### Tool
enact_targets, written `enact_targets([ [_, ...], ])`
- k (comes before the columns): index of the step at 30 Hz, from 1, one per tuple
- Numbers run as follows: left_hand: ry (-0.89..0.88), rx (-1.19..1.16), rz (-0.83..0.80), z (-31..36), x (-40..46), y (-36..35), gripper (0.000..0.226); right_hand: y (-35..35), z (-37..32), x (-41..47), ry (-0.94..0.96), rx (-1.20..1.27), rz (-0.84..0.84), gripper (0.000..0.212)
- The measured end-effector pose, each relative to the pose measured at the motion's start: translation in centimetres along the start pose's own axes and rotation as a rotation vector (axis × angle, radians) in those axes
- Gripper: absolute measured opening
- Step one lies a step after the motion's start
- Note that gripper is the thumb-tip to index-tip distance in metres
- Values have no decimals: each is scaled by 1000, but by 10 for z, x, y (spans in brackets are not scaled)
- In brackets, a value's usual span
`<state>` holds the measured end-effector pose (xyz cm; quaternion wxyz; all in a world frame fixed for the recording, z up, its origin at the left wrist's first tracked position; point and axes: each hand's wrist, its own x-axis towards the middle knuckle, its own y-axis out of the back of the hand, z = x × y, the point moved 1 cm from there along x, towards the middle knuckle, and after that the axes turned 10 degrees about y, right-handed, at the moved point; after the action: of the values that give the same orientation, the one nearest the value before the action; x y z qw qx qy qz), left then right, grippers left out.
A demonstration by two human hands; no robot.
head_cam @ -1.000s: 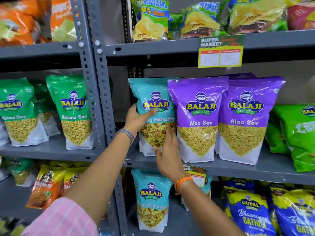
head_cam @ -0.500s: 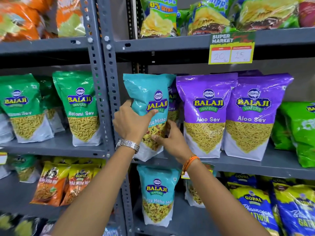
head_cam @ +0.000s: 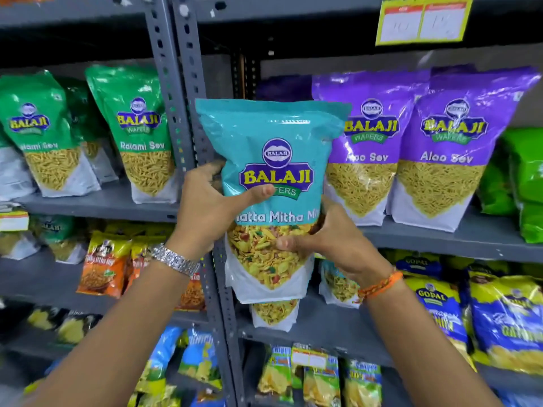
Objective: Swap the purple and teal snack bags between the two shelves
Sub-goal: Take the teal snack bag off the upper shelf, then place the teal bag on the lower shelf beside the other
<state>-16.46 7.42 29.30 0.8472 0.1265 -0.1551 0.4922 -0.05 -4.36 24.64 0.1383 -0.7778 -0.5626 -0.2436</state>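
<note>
Before shelves, hands (head_cam: 211, 212) grip teal bag (head_cam: 271, 160)

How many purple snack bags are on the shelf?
2 clearly: one purple bag just right of the held teal bag, another purple bag beside it. More purple shows behind them, so further bags may be hidden.

Teal bag (head_cam: 271, 171) showing multicoloured mix; purple bags (head_cam: 458, 148) glowing beside green bags (head_cam: 132, 127), grey shelving (head_cam: 188, 83).

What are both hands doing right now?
Left hand: closed on the teal snack bag, gripping its left edge.
Right hand: closed on the same bag's lower right.
</note>
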Motion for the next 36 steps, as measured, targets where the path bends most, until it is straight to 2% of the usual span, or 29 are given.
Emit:
enact_targets([
  [4,126,-87,-131,-44,-37,-33,52,21,33,-59,-76,-49,73,74],
  [9,253,-69,-170,-121,-78,-83,49,52,90,-127,-169,-104,212,71],
  [15,342,24,-225,-196,-98,-130,51,87,163,-176,-278,-197,339,80],
  [20,365,126,-247,-239,-88,-160,48,110,194,-180,-343,-261,349,79],
  [25,416,145,-291,-251,-63,-188,55,134,216,-165,-369,-319,365,73],
  [34,518,135,-298,-274,-23,-207,60,160,257,-134,-487,-368,370,92],
  [36,531,113,-288,-276,-20,-208,60,162,261,-130,-503,-363,365,91],
])
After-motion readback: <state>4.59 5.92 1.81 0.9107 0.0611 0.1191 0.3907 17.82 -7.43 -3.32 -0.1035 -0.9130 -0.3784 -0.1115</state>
